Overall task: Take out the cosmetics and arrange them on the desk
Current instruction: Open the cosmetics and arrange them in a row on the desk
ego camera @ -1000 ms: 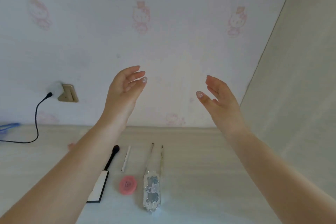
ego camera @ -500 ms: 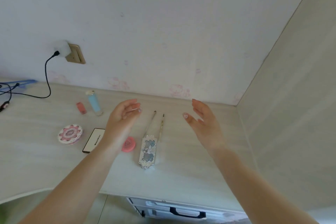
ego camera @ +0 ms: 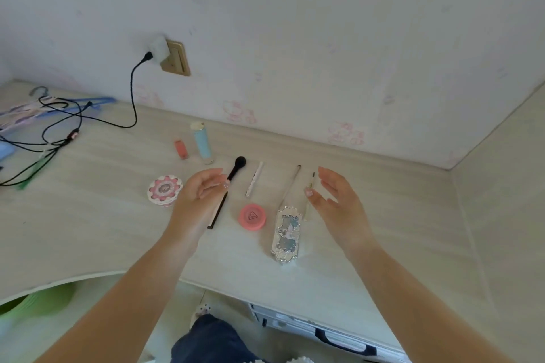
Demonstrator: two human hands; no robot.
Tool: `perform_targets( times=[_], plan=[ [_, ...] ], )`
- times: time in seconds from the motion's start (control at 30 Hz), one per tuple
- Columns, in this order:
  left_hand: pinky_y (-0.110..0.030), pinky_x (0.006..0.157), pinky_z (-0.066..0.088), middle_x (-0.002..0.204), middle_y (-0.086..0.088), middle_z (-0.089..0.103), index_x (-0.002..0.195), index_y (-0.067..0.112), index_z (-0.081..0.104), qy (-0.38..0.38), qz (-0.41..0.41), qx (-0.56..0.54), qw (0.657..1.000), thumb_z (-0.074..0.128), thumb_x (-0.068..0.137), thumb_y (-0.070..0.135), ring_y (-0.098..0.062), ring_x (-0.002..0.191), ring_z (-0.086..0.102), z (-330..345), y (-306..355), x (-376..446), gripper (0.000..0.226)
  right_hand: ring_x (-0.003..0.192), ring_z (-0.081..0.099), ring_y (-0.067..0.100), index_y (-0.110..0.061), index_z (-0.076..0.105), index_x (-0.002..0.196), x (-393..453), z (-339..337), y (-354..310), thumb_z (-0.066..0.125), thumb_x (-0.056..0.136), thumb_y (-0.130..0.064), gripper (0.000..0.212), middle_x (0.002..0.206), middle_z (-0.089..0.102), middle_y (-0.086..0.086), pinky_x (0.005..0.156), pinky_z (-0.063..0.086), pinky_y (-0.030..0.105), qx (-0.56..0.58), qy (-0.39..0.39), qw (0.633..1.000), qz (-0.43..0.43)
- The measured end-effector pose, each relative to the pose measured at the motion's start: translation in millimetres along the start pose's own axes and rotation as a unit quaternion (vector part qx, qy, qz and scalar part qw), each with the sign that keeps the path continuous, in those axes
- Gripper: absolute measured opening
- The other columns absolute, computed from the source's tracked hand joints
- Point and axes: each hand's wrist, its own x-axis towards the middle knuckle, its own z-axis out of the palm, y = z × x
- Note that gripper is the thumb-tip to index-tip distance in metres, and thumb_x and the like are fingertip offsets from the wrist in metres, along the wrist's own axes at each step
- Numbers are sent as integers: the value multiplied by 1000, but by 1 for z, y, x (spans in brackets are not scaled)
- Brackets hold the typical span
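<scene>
Cosmetics lie in rows on the desk [ego camera: 88, 233] around a round pink compact [ego camera: 252, 216], between the left hand [ego camera: 197, 200] and right hand [ego camera: 336, 203], both empty with fingers loosely apart, palms facing.

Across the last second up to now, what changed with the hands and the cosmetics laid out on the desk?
Both hands came down from in front of the wall: the left hand and right hand now hover over the desk, fingers relaxed, holding nothing. Nothing was gripped or released. The pink compact, silver palette and black brush lie as before.
</scene>
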Motion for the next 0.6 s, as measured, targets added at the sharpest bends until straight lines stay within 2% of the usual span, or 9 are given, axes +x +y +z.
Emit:
perform_targets(
  times=[0.07,0.17,0.3,0.33,0.4,0.43,0.53,0.6],
  plan=[
    [-32,102,43,106,9,65,114,18,60,-2,-7,-9,1000,62,88,10,1,102,59,-17,-1,16,27,121,44,-1,-39,47,119,9,19,-3,65,86,-26,40,127,48,-18,105,34,25,-3,1,1000,4],
    [-29,96,44,106,6,65,109,21,61,-11,-12,-12,1000,63,88,10,-8,102,60,-47,-5,48,24,122,43,-3,-36,48,124,27,56,-10,65,86,-27,43,127,48,-18,107,33,25,-2,7,1000,10],
    [-20,62,42,102,7,66,106,21,62,-49,-13,13,999,62,89,12,-2,68,58,-97,-7,104,20,122,44,-2,-38,48,121,55,122,-21,65,86,-26,41,126,49,-18,105,34,25,3,41,999,21],
    [-19,63,44,103,7,66,109,18,62,-59,-13,24,998,61,89,12,-1,71,60,-109,-7,117,21,121,44,-2,-39,47,119,60,138,-24,65,86,-26,40,126,49,-19,106,35,25,3,51,998,25],
    [-20,76,46,102,7,66,110,15,62,-79,-14,39,996,62,88,10,1,87,61,-131,-6,142,22,122,44,-2,-39,47,119,71,170,-28,65,86,-25,40,127,49,-18,106,35,25,8,64,997,39],
    [-21,79,46,100,8,66,109,15,62,-86,-18,38,995,62,88,8,2,88,61,-141,-5,151,22,121,44,-3,-39,47,119,75,183,-31,64,87,-24,39,127,50,-18,106,35,24,8,68,997,47],
    [-19,79,47,100,6,65,110,14,62,-109,-26,48,992,63,87,9,-2,90,62,-169,-6,179,24,118,45,-3,-35,48,122,88,220,-38,64,87,-22,41,120,50,-20,98,32,18,9,87,994,66],
    [-20,80,47,103,4,65,112,14,62,-114,-38,52,991,64,87,11,-7,94,62,-185,-8,195,26,122,44,-1,-30,48,128,94,242,-43,63,87,-22,44,125,50,-17,98,31,18,1,85,993,79]
  ],
)
